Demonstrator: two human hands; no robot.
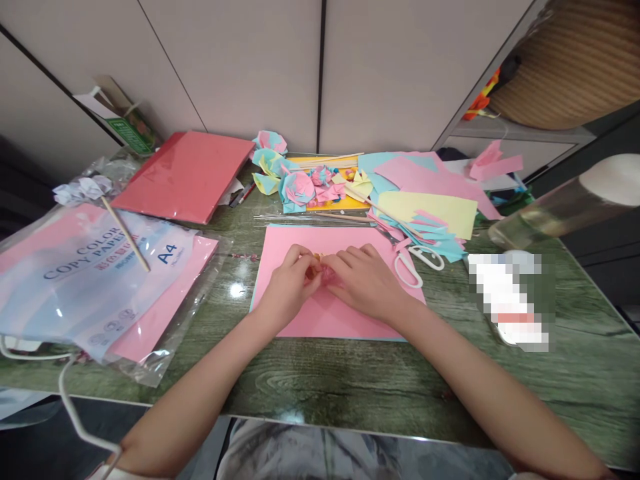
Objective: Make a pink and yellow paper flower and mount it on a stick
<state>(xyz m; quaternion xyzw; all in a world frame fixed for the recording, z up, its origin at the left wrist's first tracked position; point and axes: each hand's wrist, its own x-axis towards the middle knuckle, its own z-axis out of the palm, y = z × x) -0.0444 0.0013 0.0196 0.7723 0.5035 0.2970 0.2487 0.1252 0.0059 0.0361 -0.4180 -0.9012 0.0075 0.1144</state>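
Both hands meet over a pink sheet of paper (320,320) that lies flat on the table with a blue edge showing under it. Between my fingers is a small crumpled pink paper piece (327,275), with a bit of yellow at its top; most of it is hidden. My left hand (290,280) pinches it from the left with curled fingers. From the right, my right hand (363,277) closes over it, the fingertips touching it. White-handled scissors (410,273) rest at the sheet's right edge, close to my right hand.
Paper flowers (299,190), wooden sticks and cut coloured paper (430,210) lie along the back. At left are a bag of copy paper (100,267), a red folder (187,173) and a white flower on a stick (125,233). A clear cup (565,207) stands right, beyond a blurred phone-like object (510,300).
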